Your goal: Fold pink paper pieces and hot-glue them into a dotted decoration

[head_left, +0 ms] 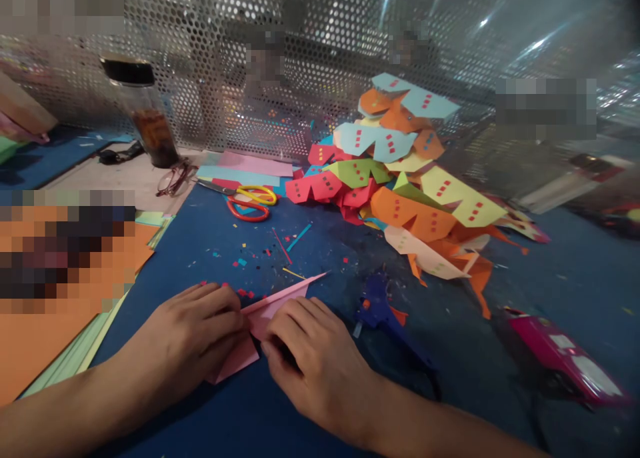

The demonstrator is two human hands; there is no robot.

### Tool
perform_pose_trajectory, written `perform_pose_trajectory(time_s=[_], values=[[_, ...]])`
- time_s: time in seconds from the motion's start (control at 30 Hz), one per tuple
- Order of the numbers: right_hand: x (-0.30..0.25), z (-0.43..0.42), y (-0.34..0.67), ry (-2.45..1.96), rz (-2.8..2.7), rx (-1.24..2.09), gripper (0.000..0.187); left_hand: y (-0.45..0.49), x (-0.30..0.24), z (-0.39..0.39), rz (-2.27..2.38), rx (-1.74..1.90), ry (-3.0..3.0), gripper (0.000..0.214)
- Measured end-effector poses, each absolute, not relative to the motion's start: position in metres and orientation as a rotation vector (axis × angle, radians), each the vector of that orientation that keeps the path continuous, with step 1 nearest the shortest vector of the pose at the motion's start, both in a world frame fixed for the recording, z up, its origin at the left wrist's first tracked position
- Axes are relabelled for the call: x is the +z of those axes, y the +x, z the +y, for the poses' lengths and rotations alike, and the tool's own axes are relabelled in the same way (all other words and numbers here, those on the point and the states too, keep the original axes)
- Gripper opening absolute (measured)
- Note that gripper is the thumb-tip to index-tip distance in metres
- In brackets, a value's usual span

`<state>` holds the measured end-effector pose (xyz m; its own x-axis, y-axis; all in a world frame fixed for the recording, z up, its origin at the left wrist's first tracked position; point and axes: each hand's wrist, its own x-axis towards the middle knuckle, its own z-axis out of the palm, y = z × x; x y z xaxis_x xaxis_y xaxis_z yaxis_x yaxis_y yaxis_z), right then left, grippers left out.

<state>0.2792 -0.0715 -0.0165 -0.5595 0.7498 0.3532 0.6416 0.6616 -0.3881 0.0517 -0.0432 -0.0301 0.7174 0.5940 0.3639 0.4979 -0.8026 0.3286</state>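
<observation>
A folded piece of pink paper (280,303) lies on the blue table, its upper edge turned over into a narrow strip that points to the upper right. My left hand (193,338) is closed over its left part, with the fingers pressed down on it. Curled fingers of my right hand (310,361) grip the paper's near edge at the right, the thumb close to the index finger. Between the two hands the lower corner of the paper shows; the rest is hidden beneath the fingers.
Folded, colourful paper shapes (400,205) are heaped at the back right. Scissors (245,198), glasses (175,177) and a bottle (150,121) stand or lie back left. A blue glue gun (387,321) lies right of my hand, a magenta device (560,358) farther right. Orange paper (45,338) tops a stack at left.
</observation>
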Motion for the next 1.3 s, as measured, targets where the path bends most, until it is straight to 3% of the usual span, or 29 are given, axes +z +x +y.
perform_pose_trajectory(time_s=[0.47,1.3], values=[[-0.0156,-0.0714,0.2789,-1.086,-2.357,0.34,0.01,0.0582,-0.0351,-0.0377,0.992,0.688,2.557,0.014],[-0.0177,-0.071,0.2784,-1.137,-2.387,0.344,0.013,0.0591,-0.0351,-0.0382,1.056,0.726,2.454,0.014]])
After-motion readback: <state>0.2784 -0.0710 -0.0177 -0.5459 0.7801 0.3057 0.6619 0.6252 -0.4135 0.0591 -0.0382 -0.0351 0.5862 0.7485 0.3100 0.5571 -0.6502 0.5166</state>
